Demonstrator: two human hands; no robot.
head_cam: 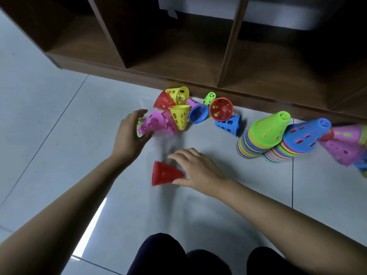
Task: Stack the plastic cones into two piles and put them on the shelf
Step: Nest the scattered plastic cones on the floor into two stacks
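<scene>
Two stacks of plastic cones stand on the floor at the right: one topped by a green cone [268,128], the other by a blue cone [306,134]. Several loose cones lie by the shelf base, among them a yellow cone [179,116], a red cone [220,108] and a blue cone [229,124]. My left hand [131,133] is closed around the wide end of a pink cone [153,123] lying on its side. My right hand [195,168] rests with fingers spread on the tip of a red cone [163,173] lying on the floor.
A dark wooden shelf [178,80] with open compartments runs across the back, its base at floor level. More pink cones [341,147] lie blurred at the right edge. My knees [198,259] show at the bottom. The floor is pale tile.
</scene>
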